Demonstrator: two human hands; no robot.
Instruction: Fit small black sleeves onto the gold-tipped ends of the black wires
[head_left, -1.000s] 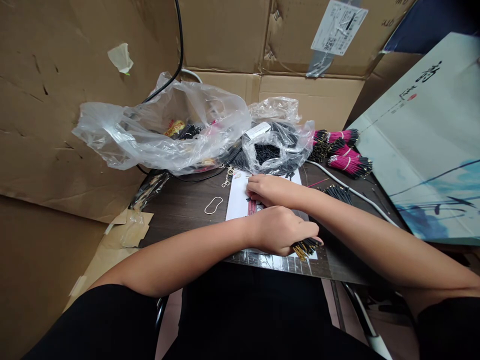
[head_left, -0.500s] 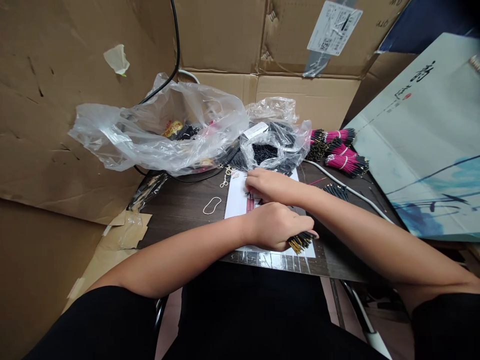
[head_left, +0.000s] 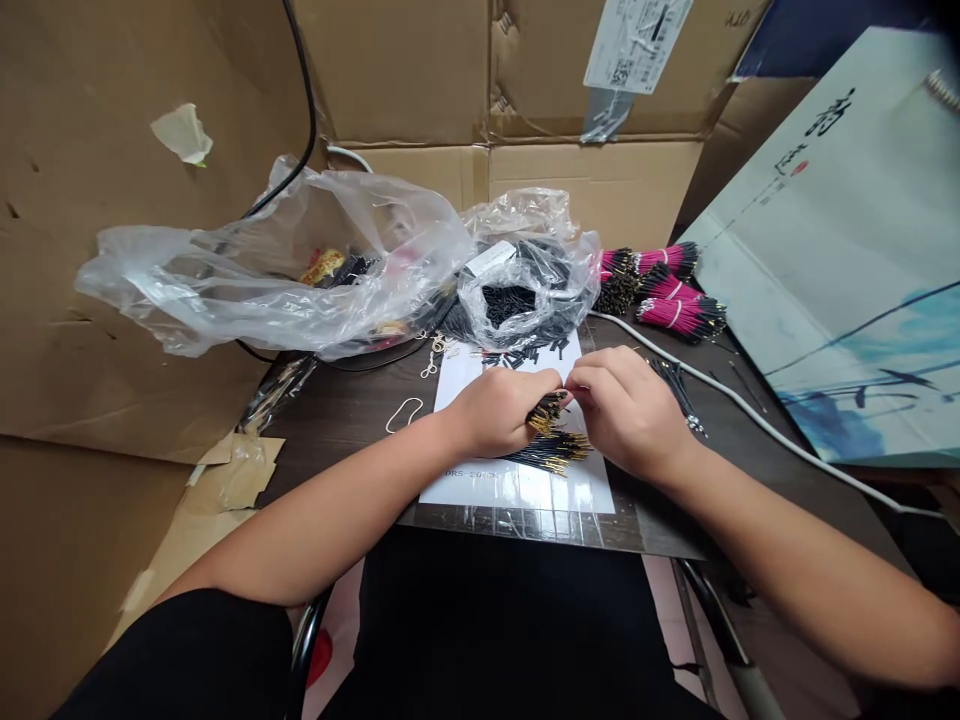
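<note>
Black gold-tipped wire bundle [head_left: 547, 452]: long axis roughly sideways, gold tips pointing right, over white paper sheet [head_left: 517, 490].
Left hand [head_left: 495, 410]: clenched around bundle.
Right hand [head_left: 626, 405]: curled, just beside tips; grip unclear.

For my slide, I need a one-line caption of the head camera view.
Left hand grips a bundle of gold-tipped black wires over a white paper sheet, right hand beside it.
</note>
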